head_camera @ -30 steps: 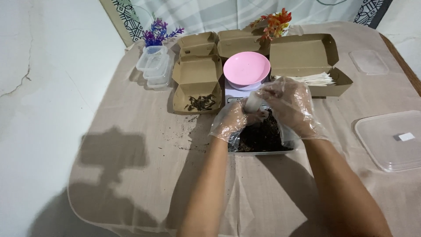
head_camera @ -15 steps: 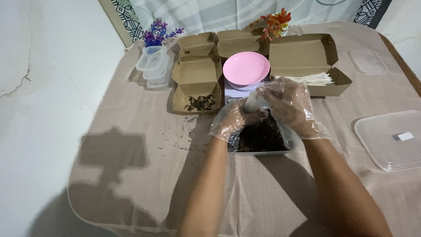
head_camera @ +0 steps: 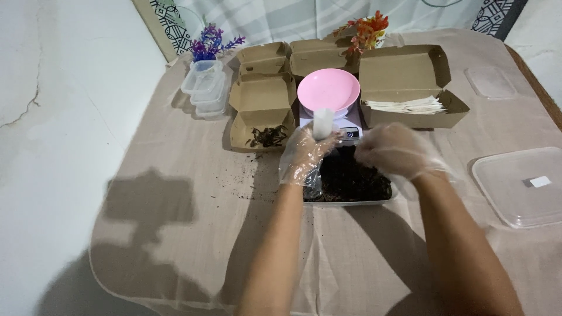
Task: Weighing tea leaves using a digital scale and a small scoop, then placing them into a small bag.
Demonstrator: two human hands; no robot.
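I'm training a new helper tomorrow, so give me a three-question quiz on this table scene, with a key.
1. True or false: the left hand holds a small white pouch upright.
2. What fills the clear tray under the right hand?
A. white sheets
B. dark loose material
C. water
3. What sits on the scale behind the tray?

Key:
1. True.
2. B. The white sheets lie in the large cardboard box.
3. A pink bowl.
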